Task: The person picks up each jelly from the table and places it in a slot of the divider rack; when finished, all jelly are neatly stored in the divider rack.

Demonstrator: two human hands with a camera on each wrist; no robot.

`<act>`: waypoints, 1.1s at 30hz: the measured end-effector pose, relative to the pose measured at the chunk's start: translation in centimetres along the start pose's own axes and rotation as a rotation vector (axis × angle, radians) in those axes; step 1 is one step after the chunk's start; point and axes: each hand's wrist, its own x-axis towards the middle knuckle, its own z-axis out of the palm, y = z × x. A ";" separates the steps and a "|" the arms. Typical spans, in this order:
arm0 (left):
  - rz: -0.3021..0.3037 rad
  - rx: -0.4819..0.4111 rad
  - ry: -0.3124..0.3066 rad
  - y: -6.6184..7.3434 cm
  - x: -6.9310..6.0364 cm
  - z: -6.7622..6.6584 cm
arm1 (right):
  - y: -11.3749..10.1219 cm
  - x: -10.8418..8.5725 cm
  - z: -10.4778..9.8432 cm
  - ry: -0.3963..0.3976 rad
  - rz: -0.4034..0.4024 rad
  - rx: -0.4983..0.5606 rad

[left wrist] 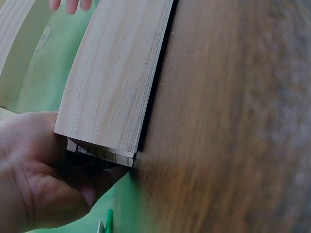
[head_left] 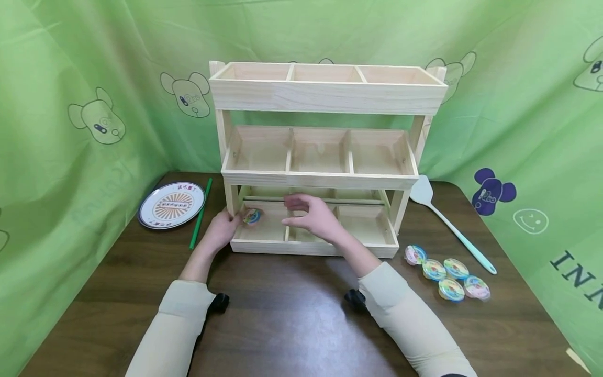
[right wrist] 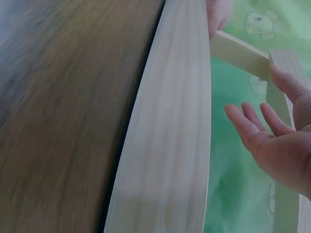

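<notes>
A three-tier wooden rack [head_left: 311, 97] with divided trays stands at the back of the table. My left hand [head_left: 222, 229] holds the left end of its bottom tray [head_left: 314, 247]; the left wrist view shows the fingers curled about the tray's end [left wrist: 104, 82]. Over the middle of that tray hovers my right hand [head_left: 313, 215], fingers and thumb spread with nothing between them, also visible in the right wrist view [right wrist: 282, 141]. One small jelly cup [head_left: 252, 215] with a colourful lid lies in the tray's left compartment, near the left hand.
Several more jelly cups [head_left: 451, 289] lie together on the table at right. Behind them rests a pale spatula [head_left: 452, 226]. At left are a patterned plate [head_left: 162, 214] and a green stick [head_left: 200, 214]. A green curtain [head_left: 113, 63] surrounds the table.
</notes>
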 end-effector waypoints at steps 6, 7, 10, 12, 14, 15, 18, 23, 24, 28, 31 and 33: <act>0.010 -0.018 -0.004 -0.1 0.2 0.0 | -0.2 -1.4 -1.5 0.018 0.006 0.029; 0.011 -0.017 -0.003 -0.1 0.2 0.0 | -0.3 -1.7 -1.8 0.021 0.004 0.032; 0.016 -0.010 0.003 -0.2 0.1 0.0 | -0.2 -2.4 -2.4 0.028 -0.007 0.045; 0.017 -0.004 0.012 -0.3 0.0 0.0 | -0.2 -2.9 -2.9 0.034 -0.016 0.049; 0.018 0.004 0.019 -0.3 -0.1 -0.1 | 0.0 -3.3 -3.3 0.042 -0.029 0.043; 0.020 0.006 0.019 -0.3 -0.2 -0.1 | 0.1 -3.6 -3.5 0.048 -0.032 0.034; 0.015 0.001 0.016 -0.3 -0.4 -0.1 | 0.3 -4.5 -4.3 0.064 -0.043 0.004; 0.018 -0.013 0.003 -0.2 -0.4 -0.2 | 0.3 -6.1 -5.7 0.091 -0.030 -0.041; 0.023 -0.012 0.002 -0.2 -0.4 -0.2 | 0.2 -6.4 -5.9 0.096 -0.024 -0.045; 0.051 -0.011 0.000 -0.1 -0.4 -0.1 | 0.5 -7.7 -7.1 0.117 -0.008 -0.057; 0.066 -0.005 0.001 -0.1 -0.3 -0.1 | 0.9 -8.6 -7.9 0.130 -0.004 -0.053; 0.063 -0.010 -0.005 0.0 -0.2 -0.2 | 1.1 -9.1 -8.3 0.134 -0.003 -0.047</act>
